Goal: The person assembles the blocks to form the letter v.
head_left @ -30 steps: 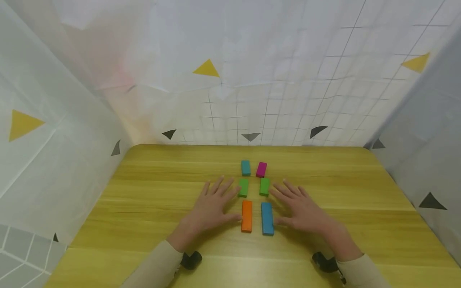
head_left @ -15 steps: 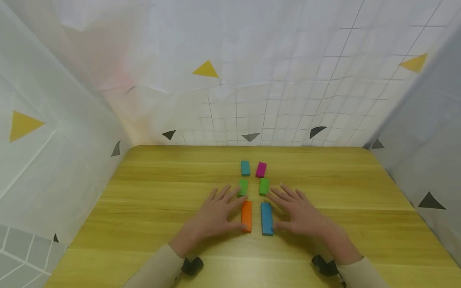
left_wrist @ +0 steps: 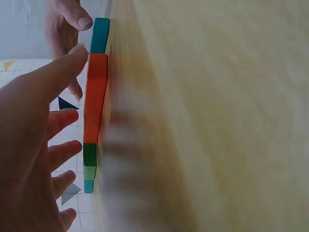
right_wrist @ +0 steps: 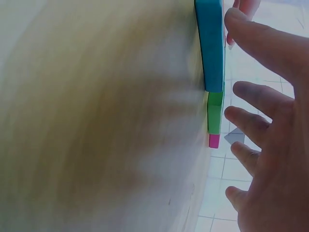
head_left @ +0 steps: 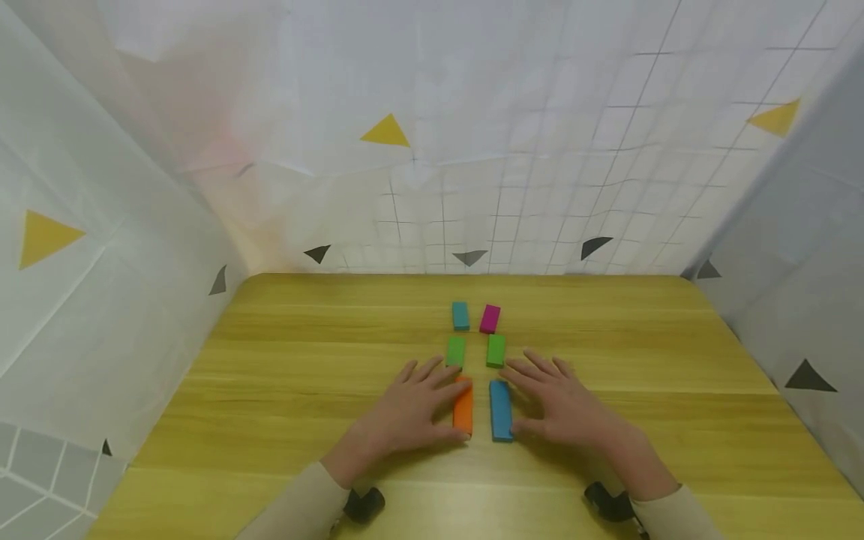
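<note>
An orange block (head_left: 463,409) lies lengthwise on the table, with my left hand (head_left: 416,411) spread over its left side. In the left wrist view that hand's thumb and fingers are apart and hover above the orange block (left_wrist: 96,96), gripping nothing. To its right lies a blue block (head_left: 501,412). My right hand (head_left: 567,401) hovers beside the blue block, fingers spread; the right wrist view shows the thumb over the blue block (right_wrist: 211,48). Behind are two green blocks, a left one (head_left: 455,351) and a right one (head_left: 496,350).
Farther back lie a teal block (head_left: 460,316) and a magenta block (head_left: 490,319), the latter slightly turned. The wooden table (head_left: 304,337) is bounded by a white patterned cloth (head_left: 324,187) at the back and sides. A black camera mount sits under each wrist.
My left hand has moved right and nearer to me, its thumb and index finger now over the orange block. My right hand has shifted slightly left and nearer. The blocks have stayed in place.
</note>
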{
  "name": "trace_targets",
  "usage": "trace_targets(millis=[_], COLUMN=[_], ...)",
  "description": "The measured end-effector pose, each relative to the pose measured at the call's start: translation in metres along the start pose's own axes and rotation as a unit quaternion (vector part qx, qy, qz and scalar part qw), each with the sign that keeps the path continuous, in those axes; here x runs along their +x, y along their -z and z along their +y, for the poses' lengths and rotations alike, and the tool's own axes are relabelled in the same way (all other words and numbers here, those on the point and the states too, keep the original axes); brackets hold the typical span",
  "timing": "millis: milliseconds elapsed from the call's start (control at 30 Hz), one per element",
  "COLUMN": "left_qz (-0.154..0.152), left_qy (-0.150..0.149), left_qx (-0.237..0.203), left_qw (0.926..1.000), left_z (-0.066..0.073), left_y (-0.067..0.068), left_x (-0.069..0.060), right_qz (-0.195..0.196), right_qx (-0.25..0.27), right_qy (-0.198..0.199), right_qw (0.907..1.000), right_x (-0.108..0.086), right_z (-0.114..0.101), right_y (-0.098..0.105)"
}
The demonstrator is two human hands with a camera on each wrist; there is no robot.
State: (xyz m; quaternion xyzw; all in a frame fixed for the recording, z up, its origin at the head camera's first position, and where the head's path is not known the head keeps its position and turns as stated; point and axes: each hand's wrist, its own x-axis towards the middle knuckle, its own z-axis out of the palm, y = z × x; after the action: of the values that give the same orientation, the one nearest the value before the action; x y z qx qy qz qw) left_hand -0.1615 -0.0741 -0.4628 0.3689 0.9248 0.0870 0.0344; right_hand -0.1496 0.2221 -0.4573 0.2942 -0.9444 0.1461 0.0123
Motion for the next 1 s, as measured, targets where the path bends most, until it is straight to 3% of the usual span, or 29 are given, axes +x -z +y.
trace_targets(millis=[700,1000], left_qz=[-0.004,-0.008], left_qy=[-0.031,-0.034], left_qx=[-0.001,0.015], left_qw=[0.9995,0.9993], left_z=[-0.0049,-0.0052], left_y=[0.0017,0.0023], left_x=[0.0072,0.0087], right_qz=[-0.011,-0.038], right_qx=[0.023,0.041], right_qy=[0.023,-0.004], right_qw=[0.9994,0.9984], right_x=[-0.0006,-0.0002], right_z=[-0.0076,-0.0086], right_y=[-0.0004,-0.001])
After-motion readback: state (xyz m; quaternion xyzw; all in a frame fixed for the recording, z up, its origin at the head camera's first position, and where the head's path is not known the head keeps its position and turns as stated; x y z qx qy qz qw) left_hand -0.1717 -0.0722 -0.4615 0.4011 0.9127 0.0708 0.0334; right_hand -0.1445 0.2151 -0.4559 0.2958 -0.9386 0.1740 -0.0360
